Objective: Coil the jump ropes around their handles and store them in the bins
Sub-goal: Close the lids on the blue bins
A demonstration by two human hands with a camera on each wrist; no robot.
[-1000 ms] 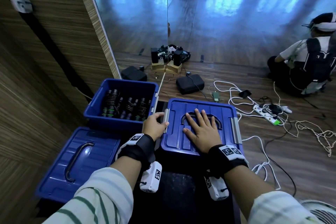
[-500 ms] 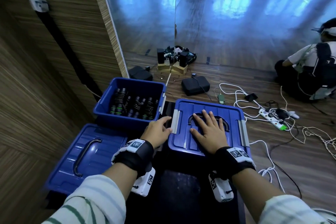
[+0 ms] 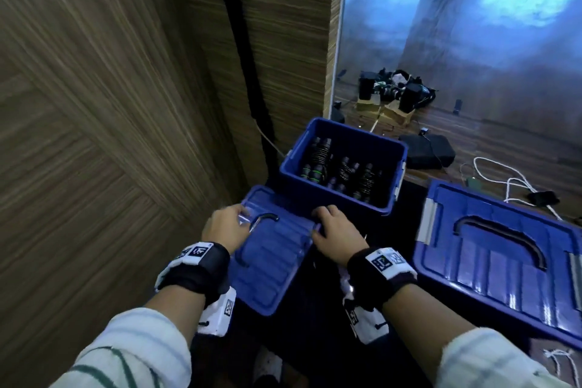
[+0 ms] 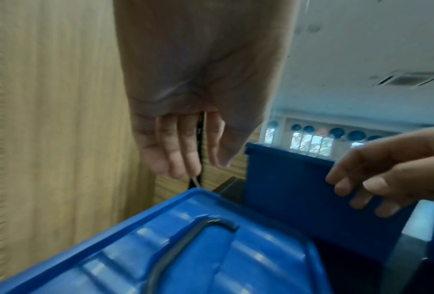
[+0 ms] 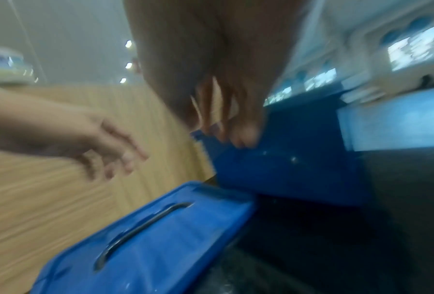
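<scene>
An open blue bin [image 3: 337, 198] holds several coiled black jump ropes [image 3: 345, 170]. In front of it lies a loose blue lid [image 3: 271, 264] with a black handle, also seen in the wrist views [image 4: 210, 258] [image 5: 160, 238]. My left hand [image 3: 231, 219] hovers at the lid's far left corner, fingers hanging straight [image 4: 183, 159] and holding nothing. My right hand [image 3: 327, 222] is at the lid's far right corner, against the open bin's front wall, fingers loosely bent [image 5: 233, 131]; the blur hides whether they touch. A second blue bin [image 3: 491, 264] stands closed on the right.
A wood-panelled wall [image 3: 94, 135] rises close on the left. The bins sit on a black mat [image 3: 315, 340]. Beyond them are a black case [image 3: 431, 153], white cables [image 3: 507, 181] on the wooden floor, and boxes of gear [image 3: 393, 94] by the mirror wall.
Both hands have left the closed right bin and moved left to the loose lid's far corners. The head view has swung left and closer.
</scene>
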